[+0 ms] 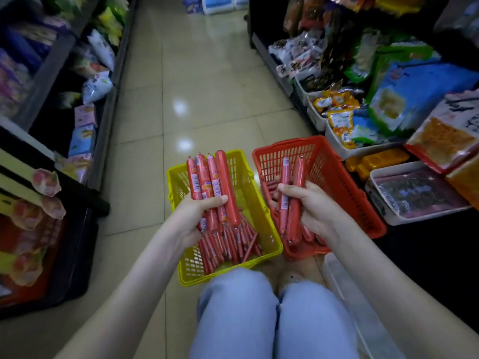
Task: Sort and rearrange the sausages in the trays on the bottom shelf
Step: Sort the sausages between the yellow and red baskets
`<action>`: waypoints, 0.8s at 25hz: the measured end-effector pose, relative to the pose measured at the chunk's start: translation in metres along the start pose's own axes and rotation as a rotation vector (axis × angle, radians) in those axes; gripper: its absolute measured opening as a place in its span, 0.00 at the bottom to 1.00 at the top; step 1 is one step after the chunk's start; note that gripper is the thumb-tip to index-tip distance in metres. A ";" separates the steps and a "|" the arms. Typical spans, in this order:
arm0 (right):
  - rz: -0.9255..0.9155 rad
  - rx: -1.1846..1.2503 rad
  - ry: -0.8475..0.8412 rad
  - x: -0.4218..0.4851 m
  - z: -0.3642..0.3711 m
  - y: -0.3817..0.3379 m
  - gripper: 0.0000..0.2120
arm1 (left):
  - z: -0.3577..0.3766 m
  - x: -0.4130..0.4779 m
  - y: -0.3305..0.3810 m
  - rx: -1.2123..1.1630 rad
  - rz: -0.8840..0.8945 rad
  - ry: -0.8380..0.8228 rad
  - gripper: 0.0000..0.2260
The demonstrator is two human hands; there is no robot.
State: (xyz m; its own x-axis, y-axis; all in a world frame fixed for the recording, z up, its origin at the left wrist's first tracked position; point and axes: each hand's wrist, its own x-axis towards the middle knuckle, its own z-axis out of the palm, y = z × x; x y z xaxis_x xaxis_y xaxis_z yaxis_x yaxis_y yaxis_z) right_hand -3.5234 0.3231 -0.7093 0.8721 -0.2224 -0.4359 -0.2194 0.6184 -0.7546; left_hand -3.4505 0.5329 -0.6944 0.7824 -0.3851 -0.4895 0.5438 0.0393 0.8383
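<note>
My left hand [195, 216] grips a bunch of several red wrapped sausages [211, 180], held upright above a yellow slotted tray [178, 182] on the floor. Many thinner red sausages [229, 244] lie in that tray's near half. My right hand [309, 203] grips two red sausages [293, 177] over a red slotted tray [337, 177] that stands to the right of the yellow one. A few more sausages lie in the red tray, mostly hidden behind my right hand.
I crouch in a tiled shop aisle; my knees in light jeans [259, 312] are just below the trays. Shelves of packed snacks line both sides. White bins [394, 218] of goods fill the right bottom shelf. A clear plastic lid [350, 288] lies by my right knee.
</note>
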 end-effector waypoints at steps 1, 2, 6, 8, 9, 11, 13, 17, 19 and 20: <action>0.027 -0.031 0.011 0.018 -0.001 0.010 0.08 | -0.010 0.011 -0.004 -0.014 -0.009 0.038 0.13; 0.056 -0.065 0.028 0.038 -0.003 0.023 0.09 | -0.022 0.023 -0.009 -0.023 -0.018 0.081 0.13; 0.202 -0.206 0.168 0.117 -0.012 0.090 0.10 | -0.060 0.074 -0.038 0.000 -0.091 0.218 0.08; 0.296 -0.259 0.226 0.151 -0.020 0.127 0.09 | -0.075 0.101 -0.057 0.004 -0.134 0.262 0.08; 0.336 -0.287 0.242 0.167 -0.024 0.147 0.08 | -0.084 0.116 -0.068 0.005 -0.151 0.279 0.09; 0.383 -0.332 0.259 0.190 -0.031 0.178 0.09 | -0.099 0.142 -0.089 -0.008 -0.176 0.314 0.08; 0.398 -0.373 0.286 0.210 -0.035 0.203 0.13 | -0.113 0.167 -0.111 -0.017 -0.195 0.345 0.14; 0.416 -0.445 0.363 0.237 -0.045 0.237 0.12 | -0.118 0.199 -0.142 -0.002 -0.240 0.337 0.17; 0.400 -0.371 0.347 0.241 -0.045 0.237 0.08 | -0.111 0.208 -0.149 -0.001 -0.262 0.300 0.16; 0.377 -0.331 0.315 0.240 -0.043 0.232 0.07 | -0.106 0.212 -0.150 -0.009 -0.272 0.284 0.15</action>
State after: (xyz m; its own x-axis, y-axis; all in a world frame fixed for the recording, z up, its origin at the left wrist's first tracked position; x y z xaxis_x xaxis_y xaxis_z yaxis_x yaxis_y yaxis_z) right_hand -3.3833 0.3809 -1.0099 0.5465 -0.2771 -0.7903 -0.6581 0.4415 -0.6099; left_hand -3.3345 0.5429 -0.9493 0.6613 -0.1120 -0.7417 0.7447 -0.0202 0.6671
